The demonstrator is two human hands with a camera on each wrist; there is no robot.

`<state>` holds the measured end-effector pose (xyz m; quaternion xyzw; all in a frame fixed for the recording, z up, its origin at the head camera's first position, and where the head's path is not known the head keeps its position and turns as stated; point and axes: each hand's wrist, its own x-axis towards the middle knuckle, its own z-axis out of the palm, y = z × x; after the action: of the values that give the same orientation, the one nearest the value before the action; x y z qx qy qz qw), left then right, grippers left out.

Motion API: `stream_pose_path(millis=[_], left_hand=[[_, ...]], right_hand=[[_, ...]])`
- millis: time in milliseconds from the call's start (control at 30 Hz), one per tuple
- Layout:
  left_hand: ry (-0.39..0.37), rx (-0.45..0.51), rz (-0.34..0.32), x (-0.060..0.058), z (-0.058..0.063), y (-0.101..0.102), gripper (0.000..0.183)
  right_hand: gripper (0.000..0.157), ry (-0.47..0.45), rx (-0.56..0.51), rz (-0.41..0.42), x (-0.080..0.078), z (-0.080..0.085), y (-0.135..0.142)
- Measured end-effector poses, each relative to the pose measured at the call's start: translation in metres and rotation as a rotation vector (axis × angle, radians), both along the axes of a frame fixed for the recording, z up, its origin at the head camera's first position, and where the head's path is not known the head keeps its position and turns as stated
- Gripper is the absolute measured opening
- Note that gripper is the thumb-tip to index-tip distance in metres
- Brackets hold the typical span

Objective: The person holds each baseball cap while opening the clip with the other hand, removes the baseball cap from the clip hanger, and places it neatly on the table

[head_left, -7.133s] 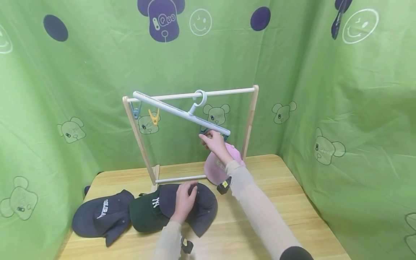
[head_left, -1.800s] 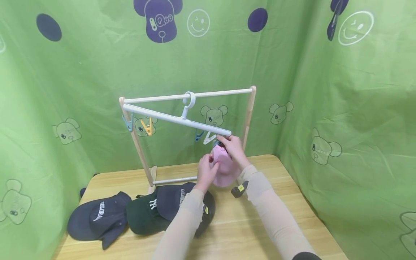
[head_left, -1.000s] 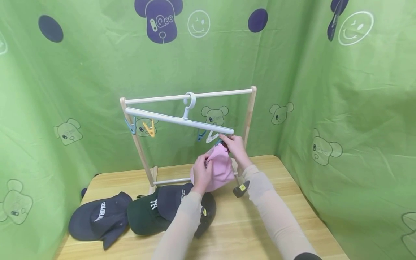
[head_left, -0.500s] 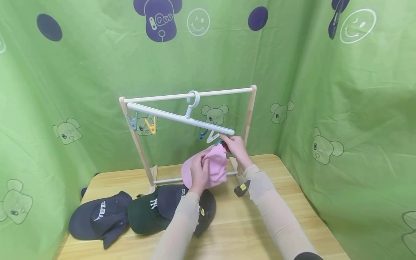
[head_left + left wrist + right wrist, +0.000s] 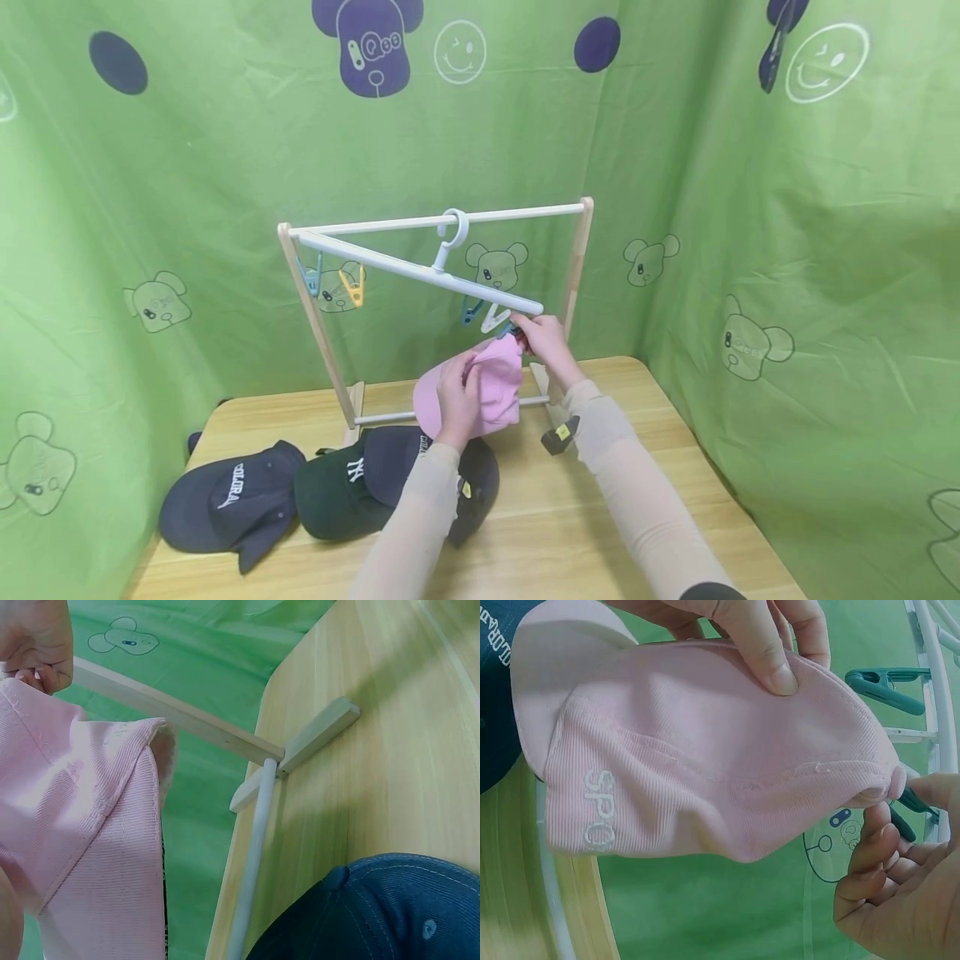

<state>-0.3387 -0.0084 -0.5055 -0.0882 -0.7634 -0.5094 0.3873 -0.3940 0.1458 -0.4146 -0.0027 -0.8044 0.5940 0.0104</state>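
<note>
A pink baseball cap [image 5: 501, 379] is held up sideways below the hanger's low right end, brim to the left. My left hand [image 5: 459, 396] pinches its fabric; in the right wrist view, the left thumb [image 5: 769, 664] presses on the crown. My right hand [image 5: 546, 340] is at the cap's top button, pinching a dark teal clothespin [image 5: 907, 810] there. The cap's button end lies right at the clothespin's tip. Above, the pale blue hanger [image 5: 405, 267] tilts down to the right on the rack's top rail [image 5: 517, 215].
Two teal-blue clips, a yellow clip [image 5: 356, 287] and a white clip [image 5: 493, 317] hang from the hanger. Navy [image 5: 225, 504] and dark green [image 5: 330, 496] caps lie on the wooden table [image 5: 600, 517], with another navy cap [image 5: 480, 475] under my left forearm. Wooden rack posts [image 5: 322, 333] stand behind.
My left hand has left the navy cap and taken hold of the pink one. The pink cap has turned and shifted left, its brim now leftward. My right hand stays near the hanger's right end.
</note>
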Motion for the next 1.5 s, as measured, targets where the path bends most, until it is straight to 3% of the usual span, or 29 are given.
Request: stream_pose_path(millis=[300, 633, 1500], left_hand=[[-0.039, 0.001, -0.01, 0.002, 0.004, 0.0, 0.021], [-0.005, -0.006, -0.026, 0.001, 0.004, 0.001, 0.022], [-0.032, 0.001, -0.063, 0.005, 0.009, 0.003, 0.021]], right_hand=[[0.033, 0.01, 0.029, -0.009, 0.001, 0.003, 0.002], [0.032, 0.039, 0.031, -0.027, 0.003, 0.003, 0.003], [0.031, 0.086, 0.001, -0.021, 0.003, 0.005, 0.014]])
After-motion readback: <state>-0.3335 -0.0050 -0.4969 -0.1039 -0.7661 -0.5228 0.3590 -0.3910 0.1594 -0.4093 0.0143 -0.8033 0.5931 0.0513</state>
